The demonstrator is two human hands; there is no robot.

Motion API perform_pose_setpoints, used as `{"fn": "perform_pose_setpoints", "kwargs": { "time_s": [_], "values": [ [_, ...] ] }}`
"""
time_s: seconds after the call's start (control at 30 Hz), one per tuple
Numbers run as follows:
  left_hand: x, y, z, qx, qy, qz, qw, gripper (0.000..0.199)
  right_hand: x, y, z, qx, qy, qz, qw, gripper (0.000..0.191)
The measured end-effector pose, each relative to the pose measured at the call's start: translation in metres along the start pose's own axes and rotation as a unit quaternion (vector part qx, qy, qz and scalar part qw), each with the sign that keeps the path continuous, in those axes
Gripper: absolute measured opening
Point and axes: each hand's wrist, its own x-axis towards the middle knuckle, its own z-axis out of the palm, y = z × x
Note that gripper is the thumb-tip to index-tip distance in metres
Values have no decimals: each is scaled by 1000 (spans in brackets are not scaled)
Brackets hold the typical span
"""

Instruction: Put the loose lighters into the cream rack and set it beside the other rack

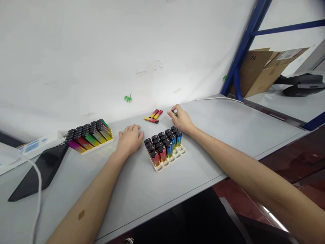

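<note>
Head: unclear object [174,113] in right fingers [177,107]

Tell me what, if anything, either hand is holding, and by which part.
The right hand holds a small dark object, probably a lighter, at its fingertips; which part is gripped cannot be told. The left hand holds nothing visible.

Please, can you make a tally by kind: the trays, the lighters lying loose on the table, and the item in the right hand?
Trays: 2
Loose lighters: 3
Item in right hand, likely a lighter: 1
Total: 6
</note>
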Motion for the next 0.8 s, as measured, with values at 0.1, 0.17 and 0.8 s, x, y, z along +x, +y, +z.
{"fn": "perform_pose_setpoints", "kwargs": {
  "time_s": [0.1, 0.17, 0.8],
  "values": [
    [0, 1, 0, -1, -3, 0, 1000, 52, 0, -2, -1, -17, 25, -7, 1000, 25],
    [0, 2, 0, -1, -2, -1, 1000, 51, 1, -3, 0, -25, 42, 0, 999, 26],
    [-1, 3, -2, -4, -4, -3, 1000, 52, -1, -11, -2, -62, 45, -21, 997, 50]
  ]
}}
